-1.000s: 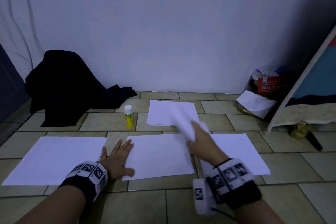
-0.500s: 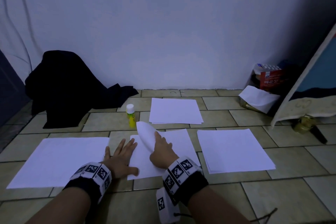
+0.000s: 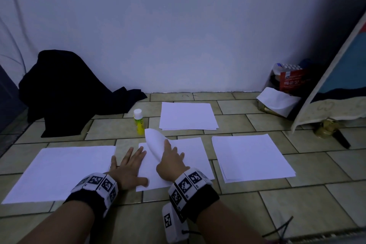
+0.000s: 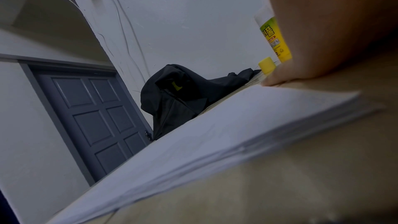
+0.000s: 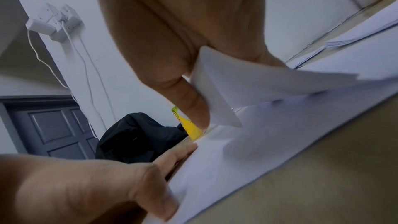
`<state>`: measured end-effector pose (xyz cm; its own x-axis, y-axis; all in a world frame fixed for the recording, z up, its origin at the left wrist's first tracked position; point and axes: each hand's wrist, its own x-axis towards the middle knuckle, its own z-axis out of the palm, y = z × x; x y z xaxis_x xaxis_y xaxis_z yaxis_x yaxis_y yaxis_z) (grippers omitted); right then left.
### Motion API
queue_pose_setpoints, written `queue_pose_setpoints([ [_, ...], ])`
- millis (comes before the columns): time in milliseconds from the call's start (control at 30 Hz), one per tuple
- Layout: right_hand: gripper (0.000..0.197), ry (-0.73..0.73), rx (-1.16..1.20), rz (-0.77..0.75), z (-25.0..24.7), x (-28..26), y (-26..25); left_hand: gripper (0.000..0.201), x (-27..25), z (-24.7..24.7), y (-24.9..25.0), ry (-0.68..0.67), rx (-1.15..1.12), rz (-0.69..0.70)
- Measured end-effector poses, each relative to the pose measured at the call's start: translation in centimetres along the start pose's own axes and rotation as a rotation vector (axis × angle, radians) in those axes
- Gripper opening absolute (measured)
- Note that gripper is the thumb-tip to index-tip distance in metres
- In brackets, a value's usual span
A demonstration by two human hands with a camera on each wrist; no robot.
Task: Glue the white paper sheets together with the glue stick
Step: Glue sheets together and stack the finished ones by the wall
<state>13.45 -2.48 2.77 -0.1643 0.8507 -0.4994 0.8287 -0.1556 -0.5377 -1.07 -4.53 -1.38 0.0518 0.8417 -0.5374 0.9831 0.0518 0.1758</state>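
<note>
Since a second ago the right hand (image 3: 171, 161) has swung in from the right-hand stack of paper (image 3: 251, 156) to the middle sheet (image 3: 190, 156), bringing a curled white sheet (image 3: 153, 141) with it; in the last half second little has changed. That sheet is pinched between thumb and fingers — the right-wrist view shows it bowed just above the middle sheet, though motion blur makes it hard to tell whether its far edge touches down. The left hand (image 3: 128, 166) stays flat, fingers spread and straight, pressing the middle sheet's left edge, holding nothing. The glue stick (image 3: 139, 122) stands upright and capped on the tiled floor (image 3: 297, 210) — just beyond the curled sheet's tip, near both hands but touched by neither. A far stack (image 3: 188, 116) lies near the wall, and a left stack (image 3: 59, 172) beside the left hand.
</note>
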Motion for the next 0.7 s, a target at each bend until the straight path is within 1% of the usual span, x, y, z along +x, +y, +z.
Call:
queue_pose_setpoints([
  [167,0.074,0.005,-0.005,-0.014,0.20,0.09,-0.17,0.110,0.16,-0.01,-0.15,-0.013,-0.005,0.004],
  [333,0.075,-0.008,-0.007,-0.017,-0.04,-0.02,0.17,0.108,0.06,0.08,-0.05,-0.010,0.000,-0.006],
  [433,0.076,-0.021,-0.021,-0.022,-0.08,0.03,0.20,0.100,-0.06,-0.01,0.09,-0.005,0.010,-0.008],
  [533,0.077,-0.020,-0.022,-0.017,0.14,0.12,0.20,0.099,-0.09,-0.04,0.13,-0.006,0.010,-0.008],
  [633,0.079,-0.003,0.004,-0.015,0.32,0.12,0.18,0.107,0.02,0.03,-0.02,-0.016,0.010,-0.010],
  [700,0.078,0.037,0.062,-0.017,0.33,0.18,0.29,0.113,0.08,-0.02,-0.09,-0.020,0.011,-0.014],
])
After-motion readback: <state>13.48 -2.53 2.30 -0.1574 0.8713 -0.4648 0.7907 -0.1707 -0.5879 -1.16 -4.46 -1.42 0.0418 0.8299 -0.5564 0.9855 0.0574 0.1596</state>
